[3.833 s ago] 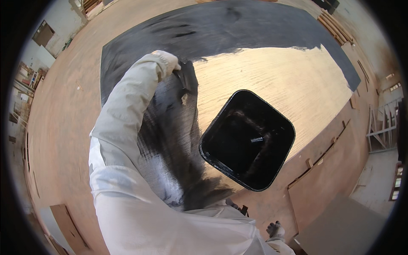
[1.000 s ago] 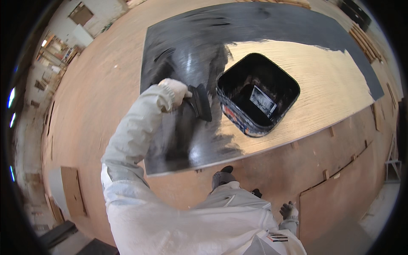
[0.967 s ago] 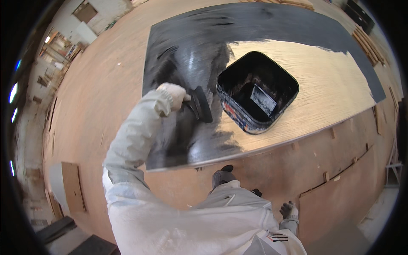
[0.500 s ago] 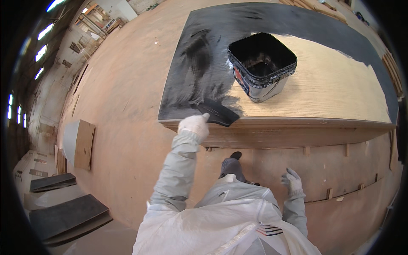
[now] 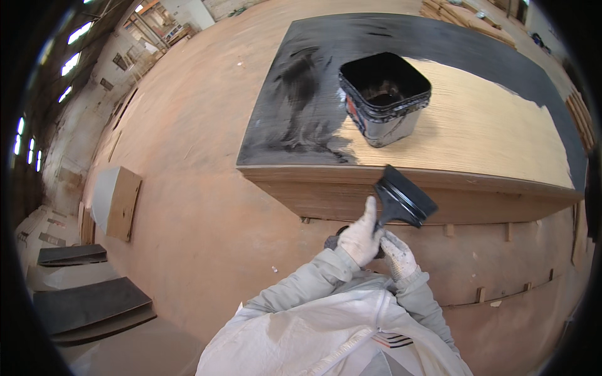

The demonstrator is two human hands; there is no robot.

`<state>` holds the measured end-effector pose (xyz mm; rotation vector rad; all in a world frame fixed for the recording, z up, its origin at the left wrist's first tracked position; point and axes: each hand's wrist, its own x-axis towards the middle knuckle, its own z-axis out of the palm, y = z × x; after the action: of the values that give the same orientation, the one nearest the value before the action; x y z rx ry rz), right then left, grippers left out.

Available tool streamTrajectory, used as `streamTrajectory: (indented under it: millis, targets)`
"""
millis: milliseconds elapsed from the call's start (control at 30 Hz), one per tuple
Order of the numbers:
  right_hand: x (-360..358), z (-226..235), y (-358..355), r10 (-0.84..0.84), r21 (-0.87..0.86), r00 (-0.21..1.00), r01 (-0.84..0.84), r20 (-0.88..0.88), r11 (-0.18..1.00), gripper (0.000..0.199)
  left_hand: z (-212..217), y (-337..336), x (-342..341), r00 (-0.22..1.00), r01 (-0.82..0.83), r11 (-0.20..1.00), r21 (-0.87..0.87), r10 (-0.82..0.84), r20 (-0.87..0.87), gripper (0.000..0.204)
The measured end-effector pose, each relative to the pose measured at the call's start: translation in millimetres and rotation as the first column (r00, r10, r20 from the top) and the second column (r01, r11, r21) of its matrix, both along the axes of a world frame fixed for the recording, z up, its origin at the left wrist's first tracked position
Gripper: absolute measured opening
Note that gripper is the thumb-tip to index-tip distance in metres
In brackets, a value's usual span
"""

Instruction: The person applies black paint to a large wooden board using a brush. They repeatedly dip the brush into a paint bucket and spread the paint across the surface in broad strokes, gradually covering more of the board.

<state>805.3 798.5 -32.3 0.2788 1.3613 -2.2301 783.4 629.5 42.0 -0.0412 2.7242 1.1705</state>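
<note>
Both gloved hands meet in front of my chest on a wide black paintbrush [image 5: 404, 199]. My left hand [image 5: 360, 235] grips its handle, and my right hand [image 5: 397, 252] holds the handle's lower end just beside it. The bristle head points up and right, clear of the board. Beyond it lies a stack of plywood boards [image 5: 476, 135]; the top sheet is painted black along its left side and far edge, bare wood elsewhere. A square black paint bucket [image 5: 384, 97] stands on the top sheet at the border between paint and bare wood.
The floor [image 5: 188, 175] is covered in plywood sheeting. A grey-and-wood box [image 5: 116, 202] sits to the left. Dark painted panels [image 5: 88, 304] lie at the lower left. Small wooden spacers [image 5: 480, 294] dot the floor at the right.
I have stepped back from the board. The brush left the painted surface and came down toward my chest, and my right hand rose to join the left on its handle.
</note>
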Motion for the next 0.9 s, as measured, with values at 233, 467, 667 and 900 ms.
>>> streamTrajectory:
  millis: [233,467,667,900]
  targets:
    - [5.9,-20.3,66.3,-0.429,-0.295,0.894,0.448,0.131,0.844,0.027,-14.2,82.9,3.3,0.932,0.311,0.950,0.034,-0.298,-0.207,0.074]
    - [43.9,-65.6,190.8,-0.589,-0.338,0.779,0.626,0.217,0.703,0.031,-22.0,17.5,-131.1,0.780,-0.356,0.620,0.699,0.609,-0.143,0.038]
    - [44.0,-71.0,277.9,-0.717,-0.313,0.681,0.721,0.151,0.618,0.026,31.5,-44.9,-221.6,0.887,-0.329,0.147,0.933,0.388,0.251,0.046]
    - [11.5,-51.6,355.4,-0.831,-0.193,0.539,0.838,0.140,0.511,0.023,58.2,-44.0,-226.0,0.929,-0.327,0.257,0.909,0.263,0.260,0.059]
